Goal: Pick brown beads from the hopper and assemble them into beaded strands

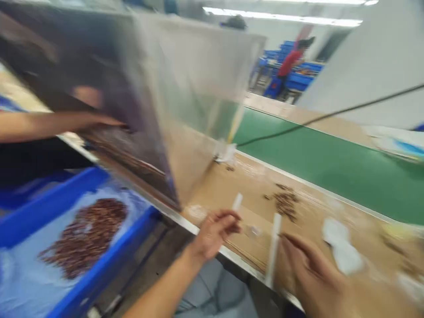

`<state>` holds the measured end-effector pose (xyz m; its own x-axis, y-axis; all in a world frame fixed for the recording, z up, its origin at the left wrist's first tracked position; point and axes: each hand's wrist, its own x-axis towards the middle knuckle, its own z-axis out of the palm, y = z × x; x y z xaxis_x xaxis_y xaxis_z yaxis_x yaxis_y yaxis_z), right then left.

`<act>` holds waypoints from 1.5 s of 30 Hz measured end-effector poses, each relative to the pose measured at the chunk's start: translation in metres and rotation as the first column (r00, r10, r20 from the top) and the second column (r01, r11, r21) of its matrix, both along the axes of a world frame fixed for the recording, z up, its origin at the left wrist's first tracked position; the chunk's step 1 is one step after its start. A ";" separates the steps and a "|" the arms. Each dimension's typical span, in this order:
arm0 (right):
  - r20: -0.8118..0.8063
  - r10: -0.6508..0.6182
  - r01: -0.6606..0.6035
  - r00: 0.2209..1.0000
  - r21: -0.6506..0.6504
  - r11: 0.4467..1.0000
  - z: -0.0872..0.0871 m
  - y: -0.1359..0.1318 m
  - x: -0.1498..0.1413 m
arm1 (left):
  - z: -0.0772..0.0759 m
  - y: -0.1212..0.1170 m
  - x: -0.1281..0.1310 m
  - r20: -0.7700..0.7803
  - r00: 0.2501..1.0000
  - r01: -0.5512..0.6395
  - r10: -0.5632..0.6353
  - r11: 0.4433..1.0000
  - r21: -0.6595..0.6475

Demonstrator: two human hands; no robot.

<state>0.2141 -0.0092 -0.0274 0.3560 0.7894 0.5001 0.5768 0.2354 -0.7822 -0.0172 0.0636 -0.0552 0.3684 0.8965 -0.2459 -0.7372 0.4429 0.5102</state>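
Frame is motion-blurred. Two narrow white plastic strips, details soft.

Short white strip (237, 202): pokes up out of the left hand (215, 234), tilted toward the far side of the cardboard-topped desk (245, 194). Left fingers (228, 216) curled round it, looks like a grasp.

Long white strip (273, 249): just beside the right hand (314, 274), long axis running roughly across the desk, low end past the near metal edge (172, 214). Right fingers (291, 243) extended, at its side; can't tell if gripping.

Brown bits pile (285, 202) lies beyond the strips, with white paper scraps (342, 246) to the right. Open cardboard between them and the green conveyor belt (314, 154).

Left of the edge: blue crate (99, 212) with brown pile (84, 238). Co-worker's arm (56, 126) reaches to a clear acrylic panel (198, 75).
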 end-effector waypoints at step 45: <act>0.539 0.164 -0.209 0.826 0.023 0.978 -0.008 0.016 -0.007 | -0.007 0.002 0.000 0.077 0.995 0.058 -0.067 0.992 0.115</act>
